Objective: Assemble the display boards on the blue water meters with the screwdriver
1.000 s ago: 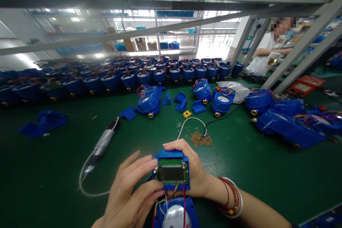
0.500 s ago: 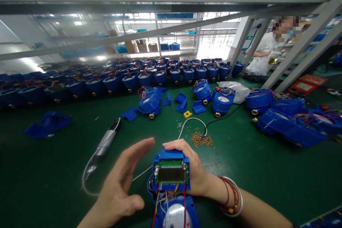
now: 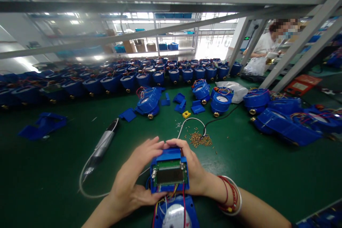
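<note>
Between my hands is a blue display housing (image 3: 168, 155) with a green circuit board and a dark LCD screen (image 3: 170, 176). My right hand (image 3: 193, 171) wraps its right side and far edge. Against the left side, my left hand (image 3: 133, 178) has its thumb at the lower corner and its fingers at the top. Red, yellow and white wires (image 3: 184, 203) run from the housing down to a blue water meter (image 3: 175, 213) with a round white face, partly cut off below. Beyond the hands lies a heap of small brass screws (image 3: 200, 139).
A silver electric screwdriver (image 3: 101, 149) with a cable lies at left. Blue plastic covers (image 3: 127, 114) and a yellow piece (image 3: 186, 114) lie further back. Rows of blue meters (image 3: 128, 80) line the far edge; more meters (image 3: 285, 119) sit at right. A co-worker (image 3: 267, 42) is beyond the metal frame.
My left hand has moved right and closed in on the housing's left side; it was spread apart from it before. My right hand keeps its hold.
</note>
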Demonstrator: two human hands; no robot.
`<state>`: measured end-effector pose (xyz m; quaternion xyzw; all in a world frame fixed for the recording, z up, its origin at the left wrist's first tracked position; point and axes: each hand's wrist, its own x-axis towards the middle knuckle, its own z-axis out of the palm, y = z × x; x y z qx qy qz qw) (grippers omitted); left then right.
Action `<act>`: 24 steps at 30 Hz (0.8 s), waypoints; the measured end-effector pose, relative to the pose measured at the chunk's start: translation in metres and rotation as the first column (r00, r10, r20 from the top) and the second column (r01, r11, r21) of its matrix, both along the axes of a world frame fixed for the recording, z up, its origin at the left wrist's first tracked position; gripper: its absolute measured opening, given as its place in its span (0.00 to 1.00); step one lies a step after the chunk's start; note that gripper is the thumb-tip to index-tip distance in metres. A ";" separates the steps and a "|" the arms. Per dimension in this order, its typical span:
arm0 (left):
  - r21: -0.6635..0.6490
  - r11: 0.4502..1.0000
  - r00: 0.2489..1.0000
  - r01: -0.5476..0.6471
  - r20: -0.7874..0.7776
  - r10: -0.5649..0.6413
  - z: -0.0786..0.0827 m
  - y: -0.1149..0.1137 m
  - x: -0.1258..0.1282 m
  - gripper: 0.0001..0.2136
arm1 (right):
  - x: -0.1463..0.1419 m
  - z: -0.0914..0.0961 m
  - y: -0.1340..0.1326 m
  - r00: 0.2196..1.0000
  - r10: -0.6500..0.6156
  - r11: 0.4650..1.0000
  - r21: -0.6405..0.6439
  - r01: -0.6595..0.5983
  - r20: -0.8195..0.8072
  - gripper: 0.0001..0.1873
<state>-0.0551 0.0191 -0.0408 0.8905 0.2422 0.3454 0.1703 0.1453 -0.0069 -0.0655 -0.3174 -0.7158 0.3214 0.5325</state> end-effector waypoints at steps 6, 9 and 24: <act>0.105 0.983 0.987 -0.148 -0.053 0.154 -0.008 0.002 -0.007 0.35 | 0.011 0.016 -0.007 0.996 -0.009 0.968 -0.249 0.030 0.085 0.58; 0.202 0.952 0.967 -0.231 -0.061 0.248 -0.004 0.000 -0.010 0.33 | 0.019 0.033 -0.024 0.968 -0.153 0.896 -0.384 0.221 0.200 0.26; 0.521 0.832 0.960 -0.191 -0.080 0.270 0.012 -0.014 -0.008 0.31 | -0.001 0.034 -0.043 0.924 -0.152 0.550 -0.807 -0.215 -0.350 0.19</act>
